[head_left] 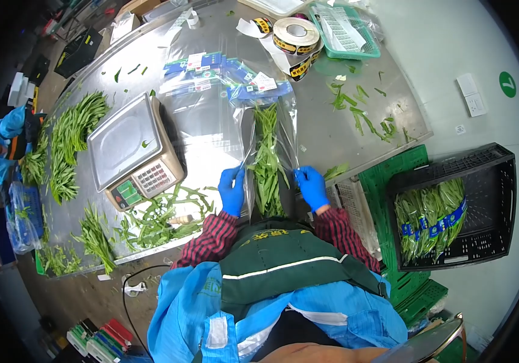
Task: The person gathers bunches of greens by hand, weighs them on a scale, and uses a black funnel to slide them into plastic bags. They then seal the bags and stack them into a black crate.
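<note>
A clear plastic bag [290, 130] with a blue printed top holds a bunch of leafy greens [266, 163], stems toward the top of the view. My left hand [231, 190], in a blue glove, pinches the bag's left edge near its open end. On the opposite edge, my right hand [312, 189], also blue-gloved, grips the plastic. The leaves hang between both hands, close to my apron. Above the bag lie flat printed bags [196, 72] on the metal table [202, 130].
A scale [127, 145] stands left of the bag, with loose greens [78, 133] beyond. Label rolls [296, 35] and a green basket [347, 51] lie at the back. At right, a black crate [489, 206] holds bagged greens [431, 218]. Another person [12, 130] is at far left.
</note>
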`<state>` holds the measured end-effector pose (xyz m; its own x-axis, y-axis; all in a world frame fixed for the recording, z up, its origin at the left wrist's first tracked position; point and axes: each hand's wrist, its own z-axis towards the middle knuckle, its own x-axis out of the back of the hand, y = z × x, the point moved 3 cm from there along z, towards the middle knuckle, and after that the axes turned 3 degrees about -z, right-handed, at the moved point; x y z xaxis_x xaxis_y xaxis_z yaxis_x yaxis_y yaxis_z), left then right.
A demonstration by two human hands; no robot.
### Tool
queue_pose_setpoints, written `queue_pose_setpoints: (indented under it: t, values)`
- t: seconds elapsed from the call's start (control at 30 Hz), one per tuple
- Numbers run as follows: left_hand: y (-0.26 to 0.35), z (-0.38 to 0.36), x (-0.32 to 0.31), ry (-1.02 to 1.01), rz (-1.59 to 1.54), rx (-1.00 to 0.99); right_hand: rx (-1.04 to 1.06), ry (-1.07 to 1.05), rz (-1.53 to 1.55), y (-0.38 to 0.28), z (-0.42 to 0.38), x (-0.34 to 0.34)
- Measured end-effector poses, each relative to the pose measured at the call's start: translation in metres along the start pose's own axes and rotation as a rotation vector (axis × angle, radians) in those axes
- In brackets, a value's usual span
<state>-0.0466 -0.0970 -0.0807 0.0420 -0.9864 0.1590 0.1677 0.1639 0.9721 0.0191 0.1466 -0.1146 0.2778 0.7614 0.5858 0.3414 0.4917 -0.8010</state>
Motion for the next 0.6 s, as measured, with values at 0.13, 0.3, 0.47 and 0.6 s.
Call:
queue_pose_setpoints:
  t: [0.13,0.3,0.47,0.6]
  values:
    - [0.024,-0.024,0.022,-0.084,-0.028,0.013,-0.046,-0.056,0.053,-0.025,-0.046,0.015]
    - [0.008,-0.053,0.046,-0.295,-0.100,0.169,0.034,-0.164,0.044,-0.006,-0.075,0.019]
    - [0.057,0.007,0.028,-0.252,-0.306,0.272,-0.008,-0.229,0.307,-0.069,-0.021,0.054]
    - [0.193,0.084,0.042,-0.165,-0.524,-0.074,0.183,-0.116,0.661,-0.206,0.015,0.137]
